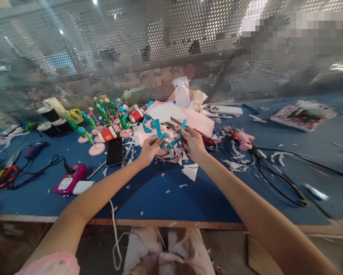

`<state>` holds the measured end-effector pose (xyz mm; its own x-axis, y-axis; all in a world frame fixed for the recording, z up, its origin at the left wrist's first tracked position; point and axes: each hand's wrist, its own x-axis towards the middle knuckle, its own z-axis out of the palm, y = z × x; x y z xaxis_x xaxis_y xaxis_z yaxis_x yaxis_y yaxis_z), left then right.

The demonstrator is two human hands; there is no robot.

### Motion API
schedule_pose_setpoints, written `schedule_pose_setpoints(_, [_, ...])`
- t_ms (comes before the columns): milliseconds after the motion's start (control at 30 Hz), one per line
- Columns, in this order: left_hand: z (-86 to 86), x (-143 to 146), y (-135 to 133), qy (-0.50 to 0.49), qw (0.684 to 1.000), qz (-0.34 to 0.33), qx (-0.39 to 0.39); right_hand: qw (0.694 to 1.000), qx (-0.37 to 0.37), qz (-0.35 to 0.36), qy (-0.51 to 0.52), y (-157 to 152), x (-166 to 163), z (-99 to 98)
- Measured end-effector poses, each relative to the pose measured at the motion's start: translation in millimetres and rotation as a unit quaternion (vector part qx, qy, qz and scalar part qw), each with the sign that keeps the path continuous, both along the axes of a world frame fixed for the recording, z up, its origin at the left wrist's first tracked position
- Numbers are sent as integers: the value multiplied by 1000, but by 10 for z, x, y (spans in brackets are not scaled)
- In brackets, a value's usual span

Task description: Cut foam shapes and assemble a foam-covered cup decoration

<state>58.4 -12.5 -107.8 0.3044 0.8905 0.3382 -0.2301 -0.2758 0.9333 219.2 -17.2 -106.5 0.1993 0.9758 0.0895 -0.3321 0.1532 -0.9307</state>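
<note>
My left hand (150, 151) pinches a cut teal paper piece (159, 129) with narrow, bent arms. The fingers of my right hand (193, 144) are closed on a teal paper strip (176, 140), close beside the left hand. A narrow, flat grey-brown strip (176, 121) juts out from the right fingertips; its kind is unclear. Whether the two teal parts are joined I cannot tell. Both hands are just above a heap of paper scraps (175, 156), with pink paper sheets (198, 121) and a white sheet (165, 112) behind.
On the blue table (160, 198) lie a black phone (114, 152), a magenta power socket (71, 179), a glue gun (37, 149), scissors (5, 177) and black cables (274, 179). Green paper flowers on round bases (96, 149) stand left. Behind rises a perforated metal screen (125, 76).
</note>
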Motion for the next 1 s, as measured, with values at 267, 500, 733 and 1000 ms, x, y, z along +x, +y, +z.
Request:
schedule_pose_setpoints(267, [-52,9,-20,14,999,-50,-9,973,75,-79,-205,67,52,-155])
schedule_pose_setpoints(500, [-88,29,-37,-8,995,-79,-61,991,56,11,-118,6,-16,-42])
schedule_pose_setpoints(733, [-127,35,-11,-29,991,-74,-111,996,38,72,-34,-13,-35,-12])
schedule_pose_setpoints(1000, [-79,30,14,-81,986,-60,-134,995,21,42,-91,-26,-20,8])
